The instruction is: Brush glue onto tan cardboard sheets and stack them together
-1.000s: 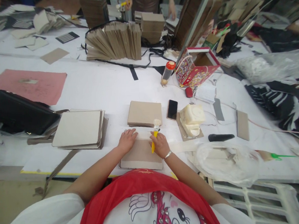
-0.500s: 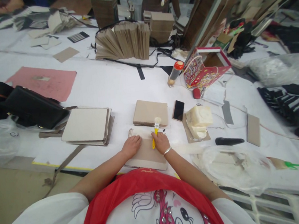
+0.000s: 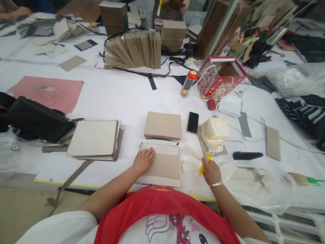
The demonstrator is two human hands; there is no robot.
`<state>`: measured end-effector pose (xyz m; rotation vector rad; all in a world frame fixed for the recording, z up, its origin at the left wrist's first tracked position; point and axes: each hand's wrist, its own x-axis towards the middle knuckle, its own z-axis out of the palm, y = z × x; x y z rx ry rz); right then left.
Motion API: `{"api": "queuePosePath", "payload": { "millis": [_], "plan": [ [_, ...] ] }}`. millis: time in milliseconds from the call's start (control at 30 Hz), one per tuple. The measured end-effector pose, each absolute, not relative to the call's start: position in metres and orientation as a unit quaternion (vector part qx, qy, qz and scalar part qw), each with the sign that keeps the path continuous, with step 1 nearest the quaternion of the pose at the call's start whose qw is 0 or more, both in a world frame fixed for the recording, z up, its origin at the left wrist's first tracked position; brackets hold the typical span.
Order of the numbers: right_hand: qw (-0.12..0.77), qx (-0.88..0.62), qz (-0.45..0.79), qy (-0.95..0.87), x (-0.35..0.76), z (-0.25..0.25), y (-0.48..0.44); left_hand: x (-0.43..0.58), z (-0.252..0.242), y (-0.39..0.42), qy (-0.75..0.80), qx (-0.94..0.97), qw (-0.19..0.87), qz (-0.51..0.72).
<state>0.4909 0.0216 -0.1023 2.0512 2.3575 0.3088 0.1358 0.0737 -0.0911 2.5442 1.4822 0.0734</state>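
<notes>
My left hand (image 3: 144,160) lies flat with fingers stretched on the left part of a tan cardboard panel (image 3: 163,164) at the table's near edge. My right hand (image 3: 210,170) is closed round a yellow-handled brush (image 3: 204,163), whose bristle end reaches toward a pale lump of paste (image 3: 215,133) on a small card right of the panel. A stack of tan cards (image 3: 163,125) lies just behind the panel.
A black phone (image 3: 193,122), a larger stack of boards (image 3: 94,139), a black bag (image 3: 34,119), a pink sheet (image 3: 47,92) and a red patterned box (image 3: 217,79) are on the white table. A plastic bag (image 3: 251,180) lies at right. Another person handles a brush at the far side.
My right hand has carried the brush off the panel and rightward to the paste lump. My left hand has stayed on the panel's left side.
</notes>
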Motion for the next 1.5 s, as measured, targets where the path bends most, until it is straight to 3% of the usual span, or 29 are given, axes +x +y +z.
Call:
{"api": "queuePosePath", "payload": {
  "millis": [100,200,333,533,667,833,967,1200,1500],
  "plan": [
    [0.032,0.657,0.101,0.747,0.513,-0.108,-0.003,0.119,-0.078,0.075,0.512,0.854,0.076,0.054],
    [0.005,0.674,0.123,0.729,0.51,-0.111,-0.006,0.069,-0.059,0.078,0.586,0.803,-0.003,0.106],
    [-0.086,0.643,0.104,0.753,0.466,-0.095,0.011,-0.022,-0.044,0.07,0.717,0.693,-0.052,0.063],
    [-0.247,0.519,0.019,0.818,0.365,-0.066,0.042,-0.085,-0.049,0.053,0.672,0.736,-0.021,-0.072],
    [-0.303,0.501,-0.113,0.803,0.314,-0.049,0.042,-0.064,-0.035,0.038,0.584,0.809,-0.068,0.016],
    [-0.299,0.554,-0.32,0.708,0.287,-0.029,0.029,0.032,-0.026,0.012,0.411,0.889,-0.074,0.185],
    [-0.32,0.631,-0.296,0.642,0.306,-0.042,0.017,0.116,-0.038,-0.006,0.308,0.939,0.012,0.15],
    [-0.24,0.655,-0.193,0.69,0.37,-0.098,-0.007,0.125,-0.062,-0.003,0.338,0.937,0.085,0.001],
    [-0.066,0.69,-0.081,0.716,0.379,-0.095,-0.007,0.122,-0.063,-0.002,0.344,0.931,0.099,-0.068]
  ]
}}
